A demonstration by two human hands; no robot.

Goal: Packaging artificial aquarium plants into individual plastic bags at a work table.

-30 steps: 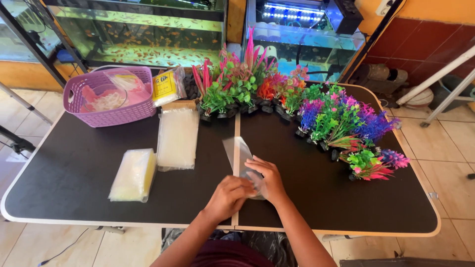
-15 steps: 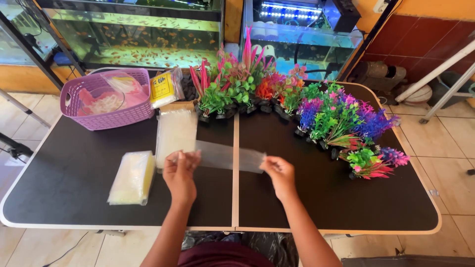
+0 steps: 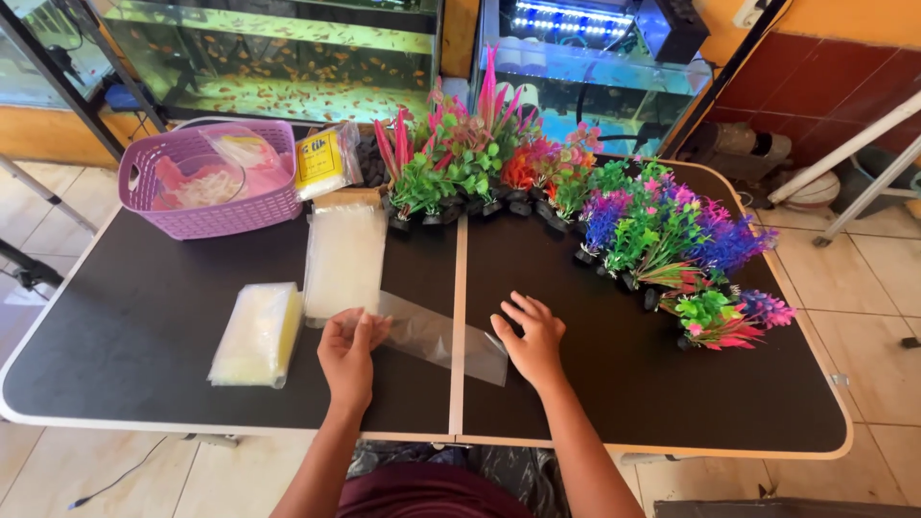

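Observation:
A long clear plastic bag lies flat across the middle seam of the black table. My left hand pinches the bag's left end between thumb and fingers. My right hand rests flat, fingers spread, on the table at the bag's right end, touching its edge. A taller stack of clear bags lies just beyond my left hand. A packet of yellowish-white bags sits to its left.
Colourful plastic aquarium plants on dark bases run in an arc from the table's back middle to its right side. A purple basket with bagged items and a yellow packet stand at the back left. Fish tanks stand behind the table.
My hands held a folded bag together near the seam a second ago. They have since spread apart and laid the bag out flat on the table; the right hand now lies open.

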